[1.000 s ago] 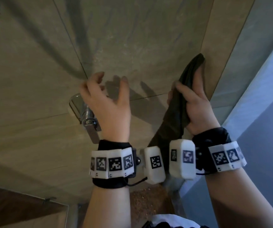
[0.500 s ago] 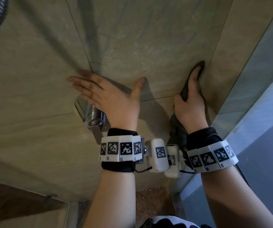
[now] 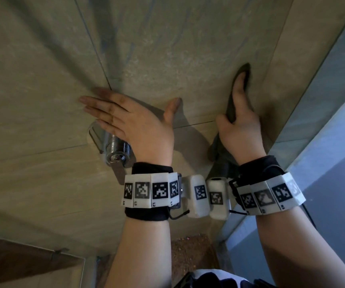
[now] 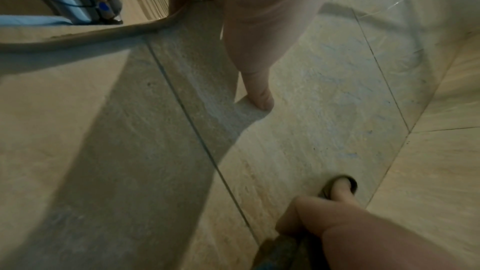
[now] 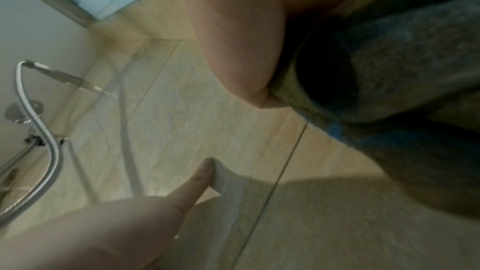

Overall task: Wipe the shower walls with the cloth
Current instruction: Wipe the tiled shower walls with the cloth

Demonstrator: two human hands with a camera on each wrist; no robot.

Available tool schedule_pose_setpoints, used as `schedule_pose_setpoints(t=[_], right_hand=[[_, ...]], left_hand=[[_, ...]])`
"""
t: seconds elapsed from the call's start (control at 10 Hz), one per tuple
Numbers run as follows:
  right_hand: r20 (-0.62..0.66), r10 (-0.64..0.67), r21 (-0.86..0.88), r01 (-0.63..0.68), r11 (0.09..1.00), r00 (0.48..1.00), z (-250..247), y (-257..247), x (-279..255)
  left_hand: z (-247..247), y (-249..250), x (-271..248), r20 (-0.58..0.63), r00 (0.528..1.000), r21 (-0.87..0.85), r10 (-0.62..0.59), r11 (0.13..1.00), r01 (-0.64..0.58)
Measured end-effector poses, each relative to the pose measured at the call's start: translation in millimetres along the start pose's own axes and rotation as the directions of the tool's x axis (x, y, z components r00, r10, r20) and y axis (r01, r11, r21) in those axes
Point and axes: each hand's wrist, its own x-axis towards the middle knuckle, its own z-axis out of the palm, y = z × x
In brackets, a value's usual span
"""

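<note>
The beige tiled shower wall [image 3: 167, 48] fills the head view. My right hand [image 3: 240, 121] presses a dark cloth [image 3: 231, 107] against the wall near the right corner. Its fingers lie along the cloth and its thumb pinches a fold. The rest of the cloth hangs below my wrist. In the right wrist view the cloth [image 5: 389, 69] bulges beside my thumb. My left hand [image 3: 130, 119] lies flat on the wall with straight fingers and the thumb spread, and it holds nothing. The left wrist view shows that thumb [image 4: 257, 93] on the tile and the right hand [image 4: 337, 213] on the cloth [image 4: 351, 182].
A chrome mixer valve [image 3: 115, 150] juts from the wall just below my left fingers. A glass panel with a metal frame [image 3: 323, 121] closes the right side. A shower hose [image 5: 49, 161] and handset [image 5: 59, 77] hang further along the wall. Pebbled floor [image 3: 192, 256] lies below.
My left hand went from curled and off the wall to flat on it. My right hand turned and laid the cloth flat against the wall near the corner.
</note>
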Motion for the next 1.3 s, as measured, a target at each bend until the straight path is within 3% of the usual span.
schedule_pose_setpoints(t=[0.1,0.2,0.3,0.4,0.5,0.6,0.8,0.9,1.0,1.2,1.3], right_hand=[[0.003,-0.012,-0.041,0.012,0.999,1.000,0.3,1.5,-0.2],[-0.108,0.028,0.005,-0.028,1.000,0.994,-2.3,7.8,0.9],[-0.076,0.019,0.048,-0.016,0.999,0.997,-1.4,6.6,1.2],[0.043,-0.059,-0.073,0.062,0.995,0.997,3.1,3.4,-3.2],[-0.024,-0.045,-0.122,0.042,0.992,0.999,7.1,12.9,-3.3],[-0.118,0.074,0.007,-0.073,0.997,0.990,11.8,20.1,-4.4],[0.072,-0.010,-0.215,0.026,0.976,0.997,25.0,30.8,-11.6],[-0.038,0.059,-0.227,-0.066,0.972,0.998,23.7,39.1,-9.3],[-0.056,0.127,-0.097,-0.132,0.987,0.990,26.2,39.1,-11.9],[0.104,0.023,-0.209,-0.001,0.978,0.994,30.3,36.9,-17.4],[-0.040,0.121,-0.092,-0.124,0.988,0.992,25.1,37.6,-15.1]], left_hand=[[0.1,-1.0,-0.8,-0.003,1.000,0.015,0.008,1.000,-0.007],[0.3,-1.1,-0.3,-0.001,1.000,0.037,0.003,0.999,-0.003],[-0.8,-0.2,-0.6,0.008,1.000,0.037,0.003,0.999,-0.004],[-1.3,0.6,-1.7,0.008,1.000,0.035,0.006,0.999,-0.007],[-1.3,0.2,-1.3,0.011,1.000,0.033,0.007,0.999,-0.007],[-0.9,-0.6,-1.4,0.012,1.000,0.035,0.010,0.999,-0.011],[0.5,-1.7,-1.7,-0.010,1.000,0.055,0.020,0.998,-0.019],[1.8,-2.3,-1.0,-0.018,1.000,0.047,0.025,0.999,-0.024],[2.5,-3.0,-1.2,-0.029,0.999,0.050,0.028,0.998,-0.027],[0.8,-2.0,-2.0,-0.019,1.000,0.053,0.023,0.998,-0.022],[0.3,-1.6,-2.1,-0.022,0.999,0.041,0.024,0.999,-0.023]])
